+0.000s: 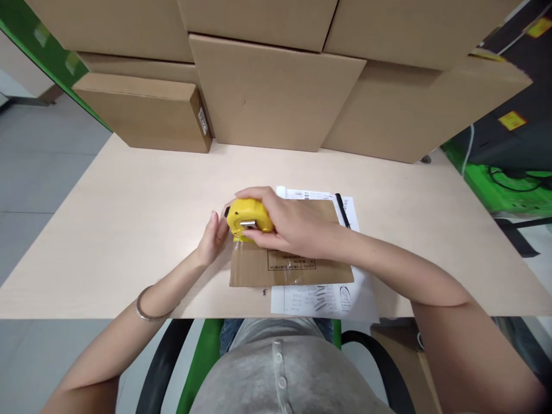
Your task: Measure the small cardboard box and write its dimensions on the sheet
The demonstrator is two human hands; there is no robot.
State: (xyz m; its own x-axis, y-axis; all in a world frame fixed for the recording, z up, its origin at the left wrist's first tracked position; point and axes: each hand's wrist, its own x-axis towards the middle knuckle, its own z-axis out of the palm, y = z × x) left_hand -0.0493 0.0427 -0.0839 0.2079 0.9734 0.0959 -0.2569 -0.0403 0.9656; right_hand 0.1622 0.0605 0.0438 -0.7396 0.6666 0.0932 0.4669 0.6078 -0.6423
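A yellow tape measure (241, 214) with a metal clip on its side is in my right hand (297, 227), whose fingers wrap round its case. It sits over the upper left part of a small flat cardboard box (252, 267) with a printed label frame and clear tape. At the box's left edge is my left hand (211, 240), thumb raised and apart. Its other fingertips are partly hidden behind the tape measure, so whether they touch it or the box does not show clearly. Printed and handwritten paper sheets (323, 299) lie beneath the box.
A dark pen (342, 210) lies on the papers, right of the box. Large cardboard boxes (276, 98) stand stacked along the table's back, with a smaller carton (150, 115) at left. The pale tabletop (142, 207) ends just before my body, between chair armrests (161, 368).
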